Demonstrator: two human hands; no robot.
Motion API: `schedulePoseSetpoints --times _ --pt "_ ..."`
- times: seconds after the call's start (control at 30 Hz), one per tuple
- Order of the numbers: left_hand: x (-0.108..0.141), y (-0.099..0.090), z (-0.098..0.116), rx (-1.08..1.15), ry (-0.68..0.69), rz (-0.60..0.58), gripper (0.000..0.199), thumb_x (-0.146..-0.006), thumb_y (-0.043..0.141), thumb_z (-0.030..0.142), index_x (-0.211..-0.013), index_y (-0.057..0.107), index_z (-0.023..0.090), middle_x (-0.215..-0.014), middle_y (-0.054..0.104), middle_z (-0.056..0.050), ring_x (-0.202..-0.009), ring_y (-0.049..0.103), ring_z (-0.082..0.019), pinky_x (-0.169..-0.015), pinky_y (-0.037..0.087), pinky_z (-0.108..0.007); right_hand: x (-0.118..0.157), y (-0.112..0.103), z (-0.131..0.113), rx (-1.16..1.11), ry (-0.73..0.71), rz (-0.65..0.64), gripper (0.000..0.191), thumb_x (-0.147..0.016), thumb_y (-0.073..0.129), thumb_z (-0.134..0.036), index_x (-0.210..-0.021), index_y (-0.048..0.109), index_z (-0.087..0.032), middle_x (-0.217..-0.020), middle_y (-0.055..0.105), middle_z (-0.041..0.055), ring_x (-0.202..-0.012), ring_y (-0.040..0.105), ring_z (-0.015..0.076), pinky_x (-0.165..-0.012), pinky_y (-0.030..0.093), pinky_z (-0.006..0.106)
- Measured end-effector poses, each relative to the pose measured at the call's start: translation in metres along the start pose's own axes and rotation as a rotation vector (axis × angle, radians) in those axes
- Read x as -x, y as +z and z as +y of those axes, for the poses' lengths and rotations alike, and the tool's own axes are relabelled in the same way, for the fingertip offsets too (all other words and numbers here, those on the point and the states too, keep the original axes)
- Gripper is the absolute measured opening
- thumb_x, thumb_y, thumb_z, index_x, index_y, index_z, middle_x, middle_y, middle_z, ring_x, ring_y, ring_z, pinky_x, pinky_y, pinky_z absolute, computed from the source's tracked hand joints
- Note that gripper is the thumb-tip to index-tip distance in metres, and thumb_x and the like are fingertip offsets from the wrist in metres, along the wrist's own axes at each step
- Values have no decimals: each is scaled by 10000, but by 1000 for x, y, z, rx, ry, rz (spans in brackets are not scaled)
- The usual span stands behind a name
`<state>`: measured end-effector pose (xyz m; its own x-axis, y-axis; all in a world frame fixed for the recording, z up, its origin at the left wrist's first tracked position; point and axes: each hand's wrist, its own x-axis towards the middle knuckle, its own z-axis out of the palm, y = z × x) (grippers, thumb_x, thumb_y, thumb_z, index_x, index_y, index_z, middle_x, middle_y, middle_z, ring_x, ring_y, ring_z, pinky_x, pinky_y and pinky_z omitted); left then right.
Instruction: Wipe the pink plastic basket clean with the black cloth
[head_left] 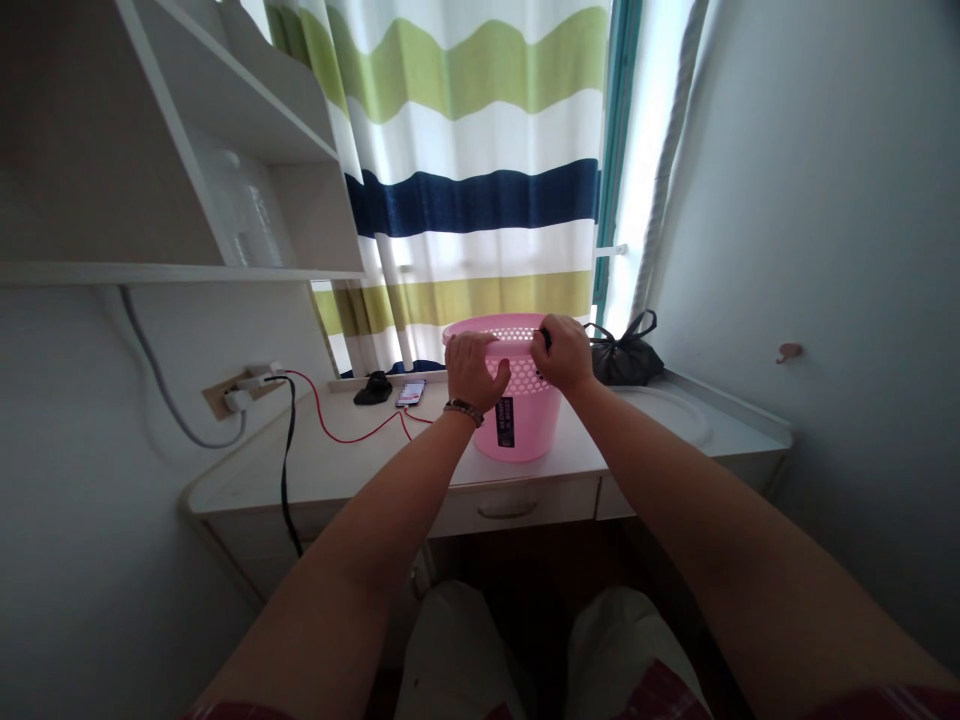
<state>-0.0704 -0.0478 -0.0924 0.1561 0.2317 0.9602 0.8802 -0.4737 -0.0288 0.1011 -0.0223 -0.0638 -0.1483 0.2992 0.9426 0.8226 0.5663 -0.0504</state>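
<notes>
A pink plastic wastebasket (536, 425) stands upright on the white desk, with a perforated upper band and a dark label on its front. My left hand (474, 368) is closed over the near left part of its rim, the thumb lying on the outer side. At the right side of the rim my right hand (564, 352) is curled into a fist. A small bit of something black shows at its fingers, too little to name. What lies inside the wastebasket is hidden.
Behind my right hand sits a tied black plastic bag (628, 355), near a pale round lid-like piece (667, 412). A phone (410, 393) on a red cable and a crumpled black item (373, 388) lie left. Wall sockets (244, 388) feed cables across the desk (262, 478). Shelves (247, 130) overhang left.
</notes>
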Motion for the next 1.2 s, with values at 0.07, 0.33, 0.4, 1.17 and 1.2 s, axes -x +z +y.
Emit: schedulePoseSetpoints --times 0.07,0.33,0.4,1.17,1.2 --pt "0 0 0 -2 3 5 326 -763 493 338 -1050 485 185 -1060 517 -100 -1083 419 -272 -996 241 -456 2 -2 2 -2 -49 -11 182 -815 360 -295 -782 495 -178 -770 529 82 -784 448 220 -762 297 338" --pt "0 2 -1 20 1 17 335 -750 505 322 -1053 480 183 -1069 517 -103 -1093 419 -271 -1001 244 -455 -11 -4 -1 123 92 -150 376 -866 272 -314 -680 566 -169 -681 565 79 -666 460 188 -657 285 305" --pt "0 3 -1 28 1 21 346 -744 512 318 -1060 476 182 -1072 517 -102 -1103 414 -272 -1010 233 -456 -18 -4 -1 145 136 -221 395 -861 282 -330 -678 592 -167 -687 583 85 -647 466 182 -623 277 296" --pt "-1 6 0 13 -55 -16 335 -732 511 316 -1040 481 188 -1067 519 -99 -1108 413 -285 -1004 213 -480 -37 11 15 -10 277 -276 522 -906 193 -447 -645 559 -182 -595 546 70 -569 467 173 -574 307 287" --pt "-1 5 0 15 -58 -18 335 -730 513 314 -1039 481 187 -1064 519 -100 -1101 417 -284 -1001 217 -479 -30 9 16 -6 229 -245 512 -911 183 -428 -655 554 -184 -611 546 67 -587 468 174 -588 310 288"
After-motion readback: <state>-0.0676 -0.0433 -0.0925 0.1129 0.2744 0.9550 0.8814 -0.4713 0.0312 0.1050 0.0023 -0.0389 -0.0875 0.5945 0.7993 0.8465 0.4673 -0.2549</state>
